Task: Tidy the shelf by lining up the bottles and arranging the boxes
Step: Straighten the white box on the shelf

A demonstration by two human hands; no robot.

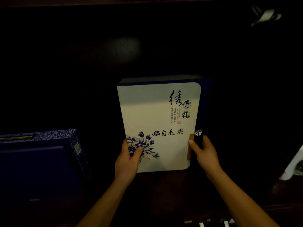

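Note:
A flat white box (157,115) with blue flower art, black calligraphy and a dark blue spine stands in the middle of a dark shelf. My left hand (128,159) grips its lower left edge, thumb across the flower print. My right hand (204,151) grips the lower right edge by the brown clasp strip, thumb on the front face. Both forearms reach up from the bottom of the view. No bottles show clearly in the dark.
A large dark blue box (37,163) with a blue-and-white patterned rim sits at the left. A white box (295,164) shows at the right edge, and a pale object (266,15) hangs at the top right. The shelf interior is very dark.

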